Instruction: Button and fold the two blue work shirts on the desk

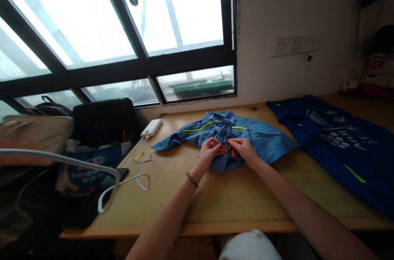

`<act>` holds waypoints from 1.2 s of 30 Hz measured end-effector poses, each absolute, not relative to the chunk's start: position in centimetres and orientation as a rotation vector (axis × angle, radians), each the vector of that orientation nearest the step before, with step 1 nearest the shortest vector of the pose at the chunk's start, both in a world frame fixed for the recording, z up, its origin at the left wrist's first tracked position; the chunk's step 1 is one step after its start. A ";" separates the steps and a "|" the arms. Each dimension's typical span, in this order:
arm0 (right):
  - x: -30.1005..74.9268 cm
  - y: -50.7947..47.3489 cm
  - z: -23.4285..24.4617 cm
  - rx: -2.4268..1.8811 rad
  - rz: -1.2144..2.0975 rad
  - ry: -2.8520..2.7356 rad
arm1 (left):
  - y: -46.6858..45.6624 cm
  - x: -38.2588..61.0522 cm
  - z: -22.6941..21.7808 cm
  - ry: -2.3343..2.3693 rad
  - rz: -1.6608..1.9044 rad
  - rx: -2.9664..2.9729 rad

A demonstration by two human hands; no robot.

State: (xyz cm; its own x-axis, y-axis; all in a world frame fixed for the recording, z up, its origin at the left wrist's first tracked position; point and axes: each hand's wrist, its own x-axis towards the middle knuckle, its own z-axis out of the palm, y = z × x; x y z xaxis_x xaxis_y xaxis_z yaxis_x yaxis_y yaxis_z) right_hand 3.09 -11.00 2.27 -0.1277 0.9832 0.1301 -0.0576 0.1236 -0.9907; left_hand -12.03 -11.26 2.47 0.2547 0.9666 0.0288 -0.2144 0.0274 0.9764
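A light blue shirt [261, 137] with yellow-green stripes lies crumpled on the wooden table [221, 198], just beyond the middle. My left hand [211, 149] pinches a fold of its cloth at the centre. My right hand [243, 148] grips the cloth right beside it, fingertips almost touching the left hand's. A bead bracelet sits on my left wrist.
A dark blue garment [341, 145] with white print is spread on the table's right side. A white power bank [151, 127] with a white cable [142, 172] lies at the left. A black bag [104, 120] and clutter stand left of the table. Window and wall with sockets [294, 45] lie behind.
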 end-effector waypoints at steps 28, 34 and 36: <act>2.6 -12.7 1.7 -1.443 0.148 -1.895 | -11.1 -11.3 1.3 1.020 1.075 1.258; 2.5 -12.6 1.3 -1.459 0.139 -1.891 | -11.0 -11.3 1.0 0.993 1.095 1.226; 2.4 -12.5 1.2 -1.441 0.159 -1.893 | -11.0 -11.2 1.0 0.985 1.105 1.202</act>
